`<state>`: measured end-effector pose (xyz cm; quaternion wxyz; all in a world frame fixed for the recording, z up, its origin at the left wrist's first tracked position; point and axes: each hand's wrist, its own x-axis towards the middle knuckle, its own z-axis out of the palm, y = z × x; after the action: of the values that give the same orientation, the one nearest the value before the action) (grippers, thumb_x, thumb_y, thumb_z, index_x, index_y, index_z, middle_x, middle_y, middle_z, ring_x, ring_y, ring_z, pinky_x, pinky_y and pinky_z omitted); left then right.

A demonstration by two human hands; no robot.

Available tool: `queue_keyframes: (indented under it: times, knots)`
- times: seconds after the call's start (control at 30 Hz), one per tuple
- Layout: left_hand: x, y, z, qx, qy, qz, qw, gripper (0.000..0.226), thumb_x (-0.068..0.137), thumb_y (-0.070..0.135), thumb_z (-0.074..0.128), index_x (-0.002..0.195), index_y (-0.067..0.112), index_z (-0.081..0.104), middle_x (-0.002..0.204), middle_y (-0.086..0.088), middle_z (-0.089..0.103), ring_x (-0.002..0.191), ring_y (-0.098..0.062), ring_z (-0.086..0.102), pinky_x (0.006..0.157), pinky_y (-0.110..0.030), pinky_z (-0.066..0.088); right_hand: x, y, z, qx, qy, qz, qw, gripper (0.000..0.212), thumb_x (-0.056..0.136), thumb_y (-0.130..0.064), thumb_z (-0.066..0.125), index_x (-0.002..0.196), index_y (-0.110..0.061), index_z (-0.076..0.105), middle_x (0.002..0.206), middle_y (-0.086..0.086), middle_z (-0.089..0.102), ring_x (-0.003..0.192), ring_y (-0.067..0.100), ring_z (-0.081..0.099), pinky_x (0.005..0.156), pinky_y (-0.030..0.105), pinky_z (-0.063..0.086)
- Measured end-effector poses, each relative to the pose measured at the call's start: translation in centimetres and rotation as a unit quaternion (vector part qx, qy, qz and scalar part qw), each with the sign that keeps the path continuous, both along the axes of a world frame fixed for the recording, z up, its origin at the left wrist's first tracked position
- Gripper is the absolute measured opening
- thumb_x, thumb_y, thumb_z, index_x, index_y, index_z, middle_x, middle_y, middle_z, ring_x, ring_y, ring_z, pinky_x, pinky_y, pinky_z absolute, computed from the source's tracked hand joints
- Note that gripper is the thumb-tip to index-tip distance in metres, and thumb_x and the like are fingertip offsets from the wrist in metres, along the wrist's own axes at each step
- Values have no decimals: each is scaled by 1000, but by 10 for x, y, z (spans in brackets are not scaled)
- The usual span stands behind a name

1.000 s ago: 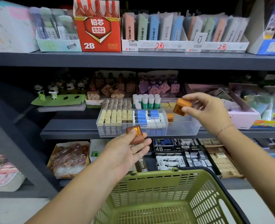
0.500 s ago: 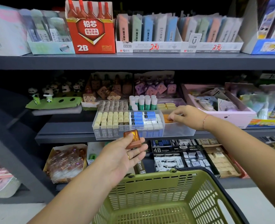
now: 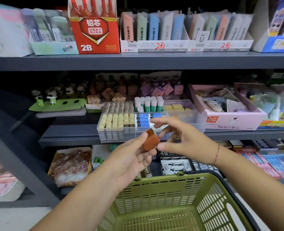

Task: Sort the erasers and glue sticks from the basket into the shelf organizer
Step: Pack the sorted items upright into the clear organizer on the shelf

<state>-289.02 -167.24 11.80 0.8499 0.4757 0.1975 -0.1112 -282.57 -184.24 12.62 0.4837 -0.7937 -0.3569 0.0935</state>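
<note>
My left hand (image 3: 131, 157) pinches a small orange eraser (image 3: 150, 142) between thumb and fingers, in front of the clear shelf organizer (image 3: 193, 115). My right hand (image 3: 186, 139) hovers just right of that eraser with fingers spread. Its thumb tip lies at the eraser's lower edge and its index finger reaches over the top. The organizer holds cream erasers (image 3: 116, 121), blue-sleeved erasers (image 3: 143, 120), white-capped glue sticks (image 3: 150, 104) and yellow erasers (image 3: 176, 107). The green basket (image 3: 171, 205) is below my arms; the part of its inside that shows holds nothing.
The organizer sits on the middle shelf's front edge (image 3: 71, 139). A pink box (image 3: 229, 120) stands right of it and a green panda display (image 3: 54, 104) to the left. The upper shelf carries a red 2B lead box (image 3: 94, 30). Packed trays fill the lower shelf.
My right hand lowered its orange eraser into the organizer's right compartment, then came back without it to the eraser in my left hand. My left hand stayed in place and tilted its eraser.
</note>
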Motion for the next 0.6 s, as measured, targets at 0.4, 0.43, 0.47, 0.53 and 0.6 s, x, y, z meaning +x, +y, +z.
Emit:
queue_keyframes:
  times: [0.4,0.43,0.47,0.53,0.6]
  knots:
    - [-6,-8,3,-67,16,-48,996,29,95,20,53,119,5,61,108,-16,71,103,-26,67,89,-36,52,-18,22,-27,157,52,-146,975,41,76,-7,77,110,-20,59,102,-1,71,94,12,65,85,27,51]
    - [-6,-8,3,-51,7,-55,997,29,95,20,53,119,6,61,109,-16,71,104,-26,68,90,-37,52,-18,22,-25,155,59,-141,976,39,78,-6,75,111,-20,60,101,-1,72,95,12,66,87,27,51]
    - [-6,-7,2,-13,-6,-64,998,28,95,22,53,119,8,61,109,-13,72,103,-24,68,91,-37,52,-18,20,-22,153,61,-133,977,37,80,-4,72,111,-21,61,101,-2,73,95,11,67,88,27,52]
    - [-6,-4,3,172,-52,-73,981,28,98,31,49,118,16,62,109,0,72,102,-14,68,93,-34,52,-11,10,-12,149,37,-141,978,34,82,-3,69,107,-26,62,101,-3,73,94,16,68,88,30,53]
    - [-1,6,-2,430,-133,-37,892,29,99,41,44,116,25,61,117,12,64,109,-4,60,98,-28,45,10,-8,0,128,-16,-195,972,34,82,-2,68,102,-30,61,101,-3,72,90,23,68,86,34,54]
